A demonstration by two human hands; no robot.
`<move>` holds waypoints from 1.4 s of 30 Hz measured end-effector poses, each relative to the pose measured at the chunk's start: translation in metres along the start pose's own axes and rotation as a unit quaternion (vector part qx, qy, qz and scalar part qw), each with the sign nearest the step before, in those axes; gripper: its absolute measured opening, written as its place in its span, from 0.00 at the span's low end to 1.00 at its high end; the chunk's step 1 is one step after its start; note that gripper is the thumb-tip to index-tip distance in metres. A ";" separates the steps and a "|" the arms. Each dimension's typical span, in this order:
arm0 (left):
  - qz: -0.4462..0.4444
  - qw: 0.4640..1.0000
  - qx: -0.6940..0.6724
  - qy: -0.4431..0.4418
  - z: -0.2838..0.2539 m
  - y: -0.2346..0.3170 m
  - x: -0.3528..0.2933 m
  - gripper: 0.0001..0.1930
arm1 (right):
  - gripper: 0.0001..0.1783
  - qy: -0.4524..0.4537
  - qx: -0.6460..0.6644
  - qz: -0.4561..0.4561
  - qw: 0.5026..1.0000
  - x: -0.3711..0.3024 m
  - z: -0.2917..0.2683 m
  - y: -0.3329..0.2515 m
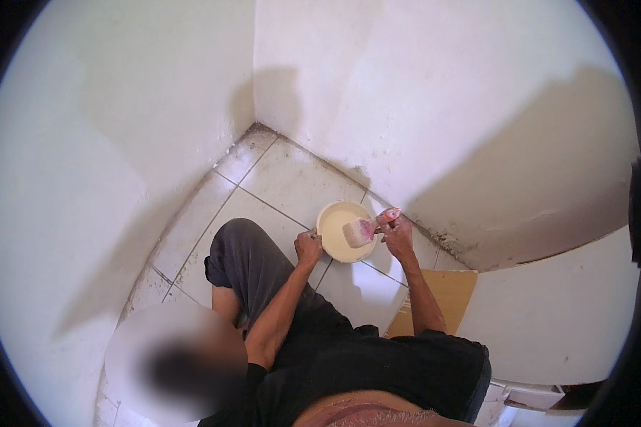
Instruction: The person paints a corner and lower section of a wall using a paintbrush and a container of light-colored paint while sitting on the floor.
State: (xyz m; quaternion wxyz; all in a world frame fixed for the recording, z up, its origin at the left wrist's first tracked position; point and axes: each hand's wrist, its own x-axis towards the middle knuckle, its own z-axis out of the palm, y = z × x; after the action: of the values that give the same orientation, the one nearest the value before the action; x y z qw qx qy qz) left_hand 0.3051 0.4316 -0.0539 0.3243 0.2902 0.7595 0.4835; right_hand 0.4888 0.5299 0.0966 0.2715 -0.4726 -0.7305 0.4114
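Observation:
A round cream-coloured bowl [332,242] stands on the tiled floor, with pale liquid that looks like paint inside. My left hand [308,248] is closed at the bowl's left rim, fingers curled onto its edge. In my right hand [399,239] is a wide paintbrush [359,232] with a reddish handle, gripped at the bowl's right side. Its broad, pale bristles, stained pink near the handle, point left over the bowl. Whether the bristle tips touch the liquid I cannot tell.
Two whitish walls [434,92] meet in a corner ahead, with dirt and flaking along their foot. White floor tiles [285,171] with dark joints lie below. A brown board [454,288] is beside my right forearm, and a large white panel [548,313] stands at right.

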 end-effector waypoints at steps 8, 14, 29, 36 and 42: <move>0.064 0.997 0.030 0.027 -0.032 0.005 -0.007 0.23 | 0.10 0.135 0.178 -0.041 0.974 0.044 0.011 -0.034; 0.251 0.967 -0.031 -0.009 -0.237 0.084 -0.087 0.09 | 0.09 0.100 0.064 -0.200 0.973 0.121 0.050 -0.024; -0.086 0.904 0.022 0.418 -0.477 -0.112 -0.225 0.21 | 0.10 0.062 -0.240 -0.375 0.893 0.198 0.120 0.033; -0.069 0.912 0.075 0.398 -0.490 -0.075 -0.209 0.21 | 0.12 0.107 -0.282 -0.418 0.857 0.206 0.073 -0.046; -0.057 0.914 0.044 0.398 -0.481 -0.090 -0.196 0.20 | 0.22 0.261 -0.343 -0.525 0.734 0.173 0.015 -0.141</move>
State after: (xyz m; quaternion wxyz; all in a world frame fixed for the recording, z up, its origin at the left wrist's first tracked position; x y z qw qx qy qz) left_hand 0.0430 -0.0117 0.0596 0.0085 0.0440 0.8617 0.5055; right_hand 0.3407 0.6529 0.2108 0.4435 -0.1639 -0.8547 -0.2143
